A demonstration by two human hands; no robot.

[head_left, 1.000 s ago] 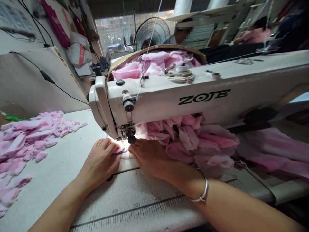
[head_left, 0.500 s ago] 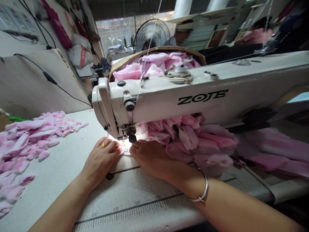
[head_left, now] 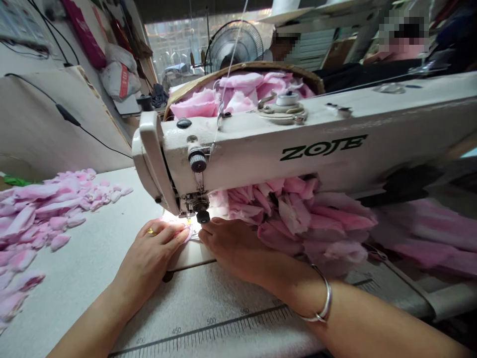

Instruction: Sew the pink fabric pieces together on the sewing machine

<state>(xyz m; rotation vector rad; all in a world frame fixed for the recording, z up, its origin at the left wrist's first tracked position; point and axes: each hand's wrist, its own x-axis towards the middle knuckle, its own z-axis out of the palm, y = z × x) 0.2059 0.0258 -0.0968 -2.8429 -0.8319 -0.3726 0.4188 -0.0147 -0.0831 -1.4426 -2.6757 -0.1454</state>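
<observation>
Under the lit needle of a white sewing machine (head_left: 238, 154) lies a small pink fabric piece (head_left: 189, 232), mostly covered by fingers. My left hand (head_left: 158, 243), with a gold ring, is closed on its left side, thumb and fingers pressed together at the cloth. Just right of the presser foot, my right hand (head_left: 227, 246) rests on the machine bed with curled fingers. Its fingertips are partly hidden, and what they hold, if anything, cannot be made out. A silver bangle (head_left: 323, 298) circles the right wrist. Pink fabric pieces (head_left: 286, 214) are bunched behind that hand, beneath the machine arm.
Many small pink pieces (head_left: 33, 214) are spread over the left of the table. Behind the machine stands a basket (head_left: 320, 85) filled with pink cloth. A ruler strip (head_left: 208, 334) runs along the table's front. Farther back are a fan (head_left: 234, 47) and two people.
The view has shifted slightly, so the machine appears a little larger and its head farther left. My left fingers have shifted slightly at the pink piece; the right hand stays beside the presser foot.
</observation>
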